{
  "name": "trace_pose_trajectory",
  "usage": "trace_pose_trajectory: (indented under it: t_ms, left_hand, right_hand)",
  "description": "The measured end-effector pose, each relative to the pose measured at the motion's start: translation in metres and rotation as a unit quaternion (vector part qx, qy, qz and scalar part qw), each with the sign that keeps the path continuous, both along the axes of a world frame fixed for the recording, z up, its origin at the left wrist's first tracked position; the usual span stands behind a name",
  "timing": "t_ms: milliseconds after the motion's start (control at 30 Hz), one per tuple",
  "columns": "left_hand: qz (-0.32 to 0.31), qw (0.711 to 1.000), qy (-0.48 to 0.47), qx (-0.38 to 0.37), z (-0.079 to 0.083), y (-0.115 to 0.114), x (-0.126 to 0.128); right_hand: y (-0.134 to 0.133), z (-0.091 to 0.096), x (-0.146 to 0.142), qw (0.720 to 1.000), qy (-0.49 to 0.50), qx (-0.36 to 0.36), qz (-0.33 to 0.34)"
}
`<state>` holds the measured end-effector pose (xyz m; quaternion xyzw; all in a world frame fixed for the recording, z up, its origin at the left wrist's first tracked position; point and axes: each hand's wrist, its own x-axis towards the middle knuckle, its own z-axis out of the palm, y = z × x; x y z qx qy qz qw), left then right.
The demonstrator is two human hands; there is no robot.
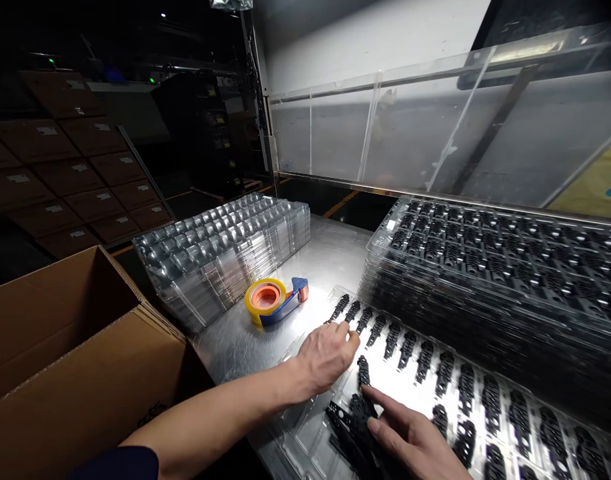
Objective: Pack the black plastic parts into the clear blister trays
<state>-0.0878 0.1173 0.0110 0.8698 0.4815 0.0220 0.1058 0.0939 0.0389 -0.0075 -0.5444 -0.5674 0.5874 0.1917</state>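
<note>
Several parts [356, 417] touch my right hand's [418, 437] parted thumb and forefinger. Beyond them, my left hand [329, 355] curls over the tray [408, 387]; I can't tell either hand's grip.

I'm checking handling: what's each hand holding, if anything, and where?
The right hand seems to hold black parts by their side; for the left hand, I can't tell.

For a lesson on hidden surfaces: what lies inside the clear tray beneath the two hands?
The clear tray holds black parts in its far row and several in the next. What lies under the left hand, right hand and black bunch is covered from view.
</note>
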Motion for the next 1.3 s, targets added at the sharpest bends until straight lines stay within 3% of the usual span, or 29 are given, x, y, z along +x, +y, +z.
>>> trace_pose_trajectory:
  t_ms: [100, 233, 500, 700, 1000, 1200, 1300]
  left_hand:
    - [-0.024, 1.000, 0.011, -0.015, -0.002, 0.004, 0.007]
    - [-0.009, 0.999, 0.005, -0.036, -0.003, 0.009, -0.004]
    - [0.083, 0.996, -0.034, -0.023, -0.012, 0.007, -0.010]
    - [0.104, 0.994, 0.007, -0.038, -0.004, 0.008, -0.010]
    - [0.107, 0.992, 0.015, -0.062, 0.000, 0.019, -0.001]
    - [0.049, 0.991, -0.027, -0.125, 0.005, 0.029, -0.012]
    - [0.067, 0.992, -0.046, -0.102, 0.005, 0.024, -0.012]
  right_hand:
    - [-0.002, 0.000, -0.002, 1.000, -0.003, -0.002, -0.026]
    - [-0.004, -0.002, -0.008, 0.997, 0.036, -0.008, -0.062]
    - [-0.010, 0.000, -0.012, 0.995, 0.074, -0.015, -0.072]
    - [-0.024, -0.005, -0.006, 0.991, 0.065, 0.000, -0.115]
    - [-0.025, -0.013, -0.008, 0.995, 0.036, -0.004, -0.097]
    - [-0.024, -0.013, -0.007, 0.998, 0.007, -0.005, -0.055]
    - [-0.024, -0.014, -0.007, 0.999, 0.002, -0.001, -0.039]
